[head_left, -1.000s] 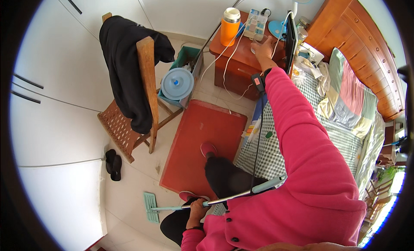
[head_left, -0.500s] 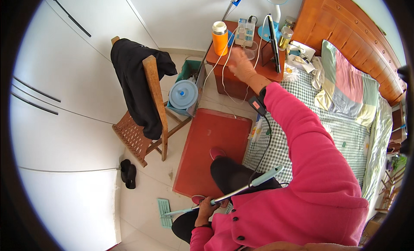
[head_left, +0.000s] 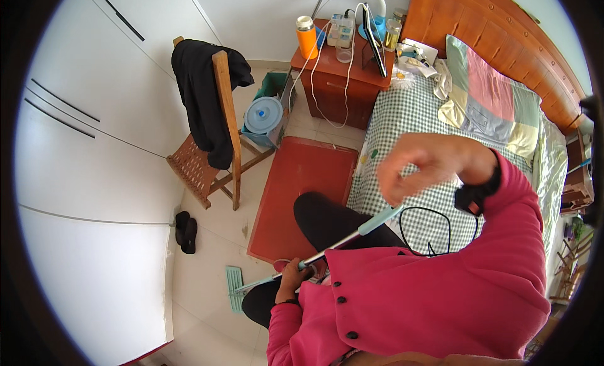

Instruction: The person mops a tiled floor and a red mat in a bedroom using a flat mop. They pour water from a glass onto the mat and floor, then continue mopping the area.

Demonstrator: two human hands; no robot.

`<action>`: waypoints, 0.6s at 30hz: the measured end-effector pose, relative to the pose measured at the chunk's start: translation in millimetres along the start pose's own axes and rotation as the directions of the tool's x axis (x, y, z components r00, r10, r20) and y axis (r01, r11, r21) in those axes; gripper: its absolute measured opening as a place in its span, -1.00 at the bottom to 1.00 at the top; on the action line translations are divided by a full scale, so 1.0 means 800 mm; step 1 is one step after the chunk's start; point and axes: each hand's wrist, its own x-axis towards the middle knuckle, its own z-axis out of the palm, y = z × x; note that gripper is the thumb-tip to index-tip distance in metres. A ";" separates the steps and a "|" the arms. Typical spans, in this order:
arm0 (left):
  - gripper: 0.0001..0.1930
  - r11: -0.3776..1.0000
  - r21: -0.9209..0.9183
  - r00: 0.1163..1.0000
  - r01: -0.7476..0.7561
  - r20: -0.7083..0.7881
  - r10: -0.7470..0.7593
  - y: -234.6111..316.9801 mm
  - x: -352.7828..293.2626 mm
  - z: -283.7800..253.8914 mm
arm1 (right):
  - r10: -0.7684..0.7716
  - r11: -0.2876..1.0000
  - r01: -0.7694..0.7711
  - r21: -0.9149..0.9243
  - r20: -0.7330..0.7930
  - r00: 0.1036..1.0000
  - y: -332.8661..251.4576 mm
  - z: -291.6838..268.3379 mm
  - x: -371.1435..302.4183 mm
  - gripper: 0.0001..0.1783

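Observation:
My left hand (head_left: 293, 278) is closed around the metal pole of a flat mop (head_left: 340, 242), low down in front of my jacket. The mop slants down to the left, its slotted pale green head (head_left: 234, 289) over the tiled floor. At the pole's upper end is a pale green grip (head_left: 379, 220). My right hand (head_left: 428, 164) hovers just above that grip, fingers curved and somewhat blurred, with a gap showing between them and nothing visible inside. A black cable (head_left: 449, 230) loops beneath my right wrist, in front of the checkered bed.
A bedside table (head_left: 345, 69) holds an orange bottle (head_left: 306, 40), a power strip, a clear cup and a tablet. A wooden chair (head_left: 228, 108) with a black garment, a blue lidded bucket (head_left: 263, 115), a red mat (head_left: 308, 177) and black slippers (head_left: 185, 232) stand around. Bed at right.
My right hand has pulled back from the bedside table toward me, to above the mop's grip. My left hand keeps hold of the mop. The view has shifted slightly.

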 end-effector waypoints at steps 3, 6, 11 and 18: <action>-0.68 1.000 -0.030 1.000 0.005 -0.006 -0.005 0.005 -0.009 -0.001 | -0.578 0.771 0.569 0.286 -0.061 0.814 -0.050 0.062 -0.022 -0.76; -0.69 1.000 0.006 0.999 -0.015 -0.032 0.015 0.008 -0.016 0.002 | -0.768 0.570 0.681 0.461 0.004 0.640 -0.084 0.104 -0.020 -0.74; -0.73 0.999 0.020 0.994 -0.039 -0.098 0.041 0.010 -0.026 0.005 | -0.852 0.475 0.587 0.656 0.176 0.493 -0.111 0.138 0.011 -0.81; -0.75 0.999 0.034 0.995 -0.019 -0.095 0.022 0.007 -0.033 0.002 | -0.877 0.427 0.651 0.627 0.114 0.466 -0.121 0.168 0.045 -0.83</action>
